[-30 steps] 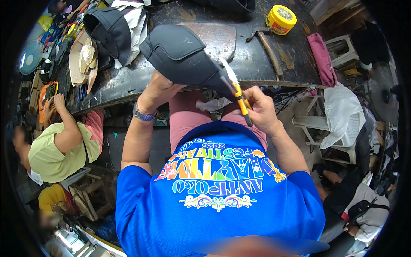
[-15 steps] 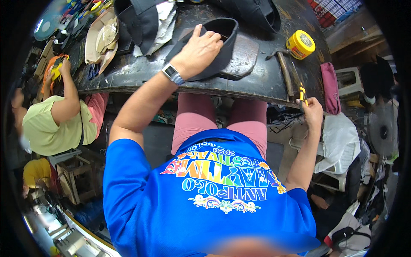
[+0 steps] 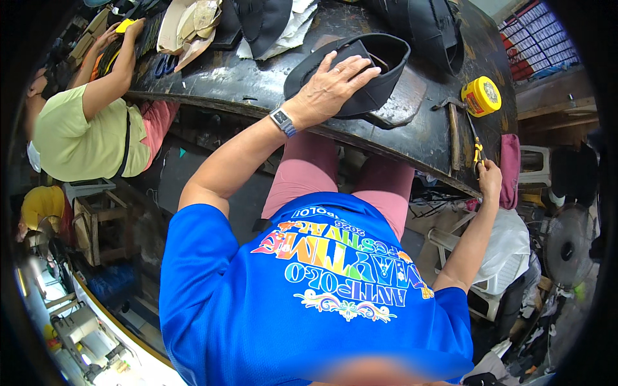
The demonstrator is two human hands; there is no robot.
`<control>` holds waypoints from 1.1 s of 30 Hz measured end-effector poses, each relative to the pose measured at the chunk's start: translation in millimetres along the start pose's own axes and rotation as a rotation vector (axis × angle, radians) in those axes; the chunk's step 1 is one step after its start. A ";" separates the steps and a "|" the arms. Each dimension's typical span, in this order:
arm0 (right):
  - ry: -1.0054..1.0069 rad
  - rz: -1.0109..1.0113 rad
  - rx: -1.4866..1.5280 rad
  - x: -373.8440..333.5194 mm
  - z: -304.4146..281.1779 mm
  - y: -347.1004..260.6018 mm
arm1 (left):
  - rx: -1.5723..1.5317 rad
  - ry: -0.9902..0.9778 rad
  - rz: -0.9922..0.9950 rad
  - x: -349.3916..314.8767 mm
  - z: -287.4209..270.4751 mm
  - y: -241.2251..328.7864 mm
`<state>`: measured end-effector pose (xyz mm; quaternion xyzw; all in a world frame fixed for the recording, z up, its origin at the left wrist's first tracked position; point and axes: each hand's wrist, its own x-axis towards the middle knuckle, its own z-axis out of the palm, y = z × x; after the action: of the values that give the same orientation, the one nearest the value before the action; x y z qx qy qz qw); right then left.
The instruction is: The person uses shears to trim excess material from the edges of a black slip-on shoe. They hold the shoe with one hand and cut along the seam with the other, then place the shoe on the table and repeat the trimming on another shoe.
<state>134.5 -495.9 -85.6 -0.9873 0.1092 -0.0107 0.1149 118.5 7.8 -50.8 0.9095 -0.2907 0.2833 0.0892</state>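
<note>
A black, soft-looking piece with a wide oval opening (image 3: 393,87) sits at the table's near edge. My left hand (image 3: 335,87) lies across it with spread fingers reaching over the opening; its palm side is hidden. Out to the right, my right hand (image 3: 490,179) is closed at the dark lower loop of a pair of scissors with yellow on the handles (image 3: 478,153). The blades lie on the table, pointing away from me. Left of them rests a hammer (image 3: 455,132) with a wooden handle. Partly under the black piece is a dark, worn slab (image 3: 404,103).
A yellow tub (image 3: 481,96) stands beyond the hammer. More black pieces (image 3: 431,32) and white crumpled sheets (image 3: 290,29) lie farther back on the dark table (image 3: 212,90). A maroon pouch (image 3: 509,170) is by my right hand. A co-worker in a light green shirt (image 3: 77,141) sits at left.
The whole view has shifted and turned. My left hand has flattened over the black piece, its fingers more outstretched. The scissors now lie lower against the table, blades beside the hammer.
</note>
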 end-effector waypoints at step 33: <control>0.409 -1.209 0.418 18.7 -93.7 -236.6 | -0.640 0.576 -0.724 -73.7 10.2 -28.7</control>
<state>198.8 -296.2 59.8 -0.8097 -0.4478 -0.2811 0.2545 90.5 63.1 -101.0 0.7648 0.0048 0.3694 0.5279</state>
